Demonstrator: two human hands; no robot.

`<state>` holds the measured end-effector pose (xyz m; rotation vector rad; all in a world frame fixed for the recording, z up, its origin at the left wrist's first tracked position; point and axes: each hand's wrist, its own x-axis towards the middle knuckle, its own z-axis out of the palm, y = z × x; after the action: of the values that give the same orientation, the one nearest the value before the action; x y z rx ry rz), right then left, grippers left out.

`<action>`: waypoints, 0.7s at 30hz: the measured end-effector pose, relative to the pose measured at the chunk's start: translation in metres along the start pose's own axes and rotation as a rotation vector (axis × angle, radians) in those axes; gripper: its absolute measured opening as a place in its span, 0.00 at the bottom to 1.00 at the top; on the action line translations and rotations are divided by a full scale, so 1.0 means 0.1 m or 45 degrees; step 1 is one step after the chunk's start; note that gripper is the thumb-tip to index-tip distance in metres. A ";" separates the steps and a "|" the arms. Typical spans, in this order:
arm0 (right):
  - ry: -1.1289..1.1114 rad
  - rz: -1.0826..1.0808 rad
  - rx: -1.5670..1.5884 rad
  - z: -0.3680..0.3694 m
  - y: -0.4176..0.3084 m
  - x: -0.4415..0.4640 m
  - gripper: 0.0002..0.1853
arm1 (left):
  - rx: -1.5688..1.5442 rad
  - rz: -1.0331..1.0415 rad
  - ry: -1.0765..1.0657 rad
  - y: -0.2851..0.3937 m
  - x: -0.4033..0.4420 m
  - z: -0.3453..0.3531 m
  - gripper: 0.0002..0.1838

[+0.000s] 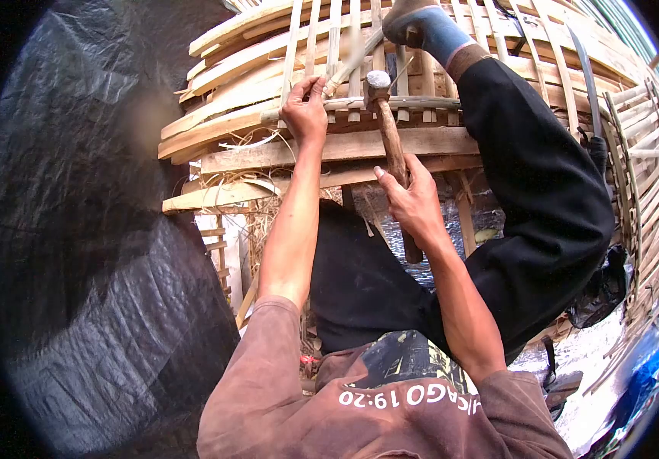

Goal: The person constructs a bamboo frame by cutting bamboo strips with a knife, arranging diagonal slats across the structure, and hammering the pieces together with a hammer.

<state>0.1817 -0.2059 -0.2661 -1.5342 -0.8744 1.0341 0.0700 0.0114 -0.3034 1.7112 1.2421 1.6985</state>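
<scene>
Creased black tarp (100, 153) far left. Left hand (305, 111), fingers pinched together over slatted wooden frame (352, 147); what's gripped, can't tell. 1 hammer (392, 141) between hand and foot (425, 30), pale head over cross rod (429, 102), brown wooden handle slanting down. Right hand (414, 197) closed around handle. Foot blue-socked; leg (544, 145) blocks part of frame. Slatted panel (647, 130) far right.

One hammer (391, 141), one sock (443, 34) and one shirt (268, 386) show.
</scene>
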 end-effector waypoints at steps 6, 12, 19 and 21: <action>0.023 -0.031 -0.069 -0.03 -0.06 0.06 0.16 | 0.055 0.076 0.009 -0.07 -0.04 0.02 0.09; 0.032 -0.092 -0.154 -0.06 -0.21 0.19 0.16 | 0.185 0.240 0.012 -0.04 -0.05 0.03 0.09; -0.052 -0.297 -0.308 0.01 -0.50 0.48 0.18 | 0.089 0.125 0.001 -0.03 -0.10 0.02 0.25; -0.076 -0.401 -0.319 0.08 -0.50 0.54 0.18 | 0.130 0.132 -0.019 -0.05 -0.11 0.02 0.29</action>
<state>0.1928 -0.1444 -0.2269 -1.5127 -1.2806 0.7657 0.0721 0.0053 -0.3138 1.8745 1.2741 1.7033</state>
